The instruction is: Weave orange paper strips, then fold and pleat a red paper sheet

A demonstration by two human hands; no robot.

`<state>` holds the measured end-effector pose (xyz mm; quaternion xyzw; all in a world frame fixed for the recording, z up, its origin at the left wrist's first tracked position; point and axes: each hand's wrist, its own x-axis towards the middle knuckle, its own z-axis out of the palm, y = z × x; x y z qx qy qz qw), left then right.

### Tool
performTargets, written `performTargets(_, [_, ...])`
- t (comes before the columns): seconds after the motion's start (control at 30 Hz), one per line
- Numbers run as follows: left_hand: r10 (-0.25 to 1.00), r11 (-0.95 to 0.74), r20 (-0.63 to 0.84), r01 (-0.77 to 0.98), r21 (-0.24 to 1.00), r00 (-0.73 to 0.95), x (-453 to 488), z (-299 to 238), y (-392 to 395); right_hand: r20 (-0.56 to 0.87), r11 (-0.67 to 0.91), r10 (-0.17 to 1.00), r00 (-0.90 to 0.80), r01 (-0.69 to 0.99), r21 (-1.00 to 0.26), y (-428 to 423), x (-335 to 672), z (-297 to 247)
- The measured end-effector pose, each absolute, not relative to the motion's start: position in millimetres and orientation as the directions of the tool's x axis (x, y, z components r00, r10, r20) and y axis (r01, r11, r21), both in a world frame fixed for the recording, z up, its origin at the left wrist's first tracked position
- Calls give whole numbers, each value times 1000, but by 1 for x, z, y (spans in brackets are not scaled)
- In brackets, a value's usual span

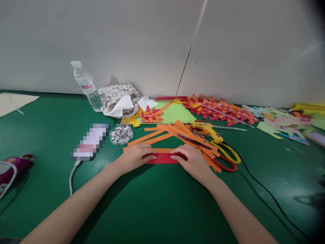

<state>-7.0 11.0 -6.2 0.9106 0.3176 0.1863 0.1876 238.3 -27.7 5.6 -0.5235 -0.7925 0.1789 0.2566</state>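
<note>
A red paper strip stretches between my hands just above the green table, with an orange edge of paper showing along its far side. My left hand pinches its left end, thumb on the near face and fingers behind. At the right end, my right hand grips it the same way. Whether the orange edge belongs to the held piece I cannot tell. Loose orange paper strips lie in a pile right behind my hands. On them rests a dark pen, with red-and-yellow-handled scissors partly under the strips.
A yellow glue gun with a black cord lies behind the scissors. Left of the strips are a bag of googly eyes and a cabled phone. Tissues, a water bottle and woven paper fish line the wall.
</note>
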Motion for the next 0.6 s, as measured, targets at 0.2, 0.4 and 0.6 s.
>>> performTargets(0.2, [598, -762, 258, 438, 477, 759, -11, -9, 14, 290, 496, 868, -403, 695, -520, -25, 246, -1])
performTargets(0.4, [610, -776, 302, 475, 416, 732, -10, -6, 12, 332, 534, 844, -420, 709, -460, -28, 245, 0])
performTargets(0.6, [667, -743, 353, 544, 391, 657, 2, -13, 5, 360, 494, 857, -369, 788, -366, -32, 232, -4])
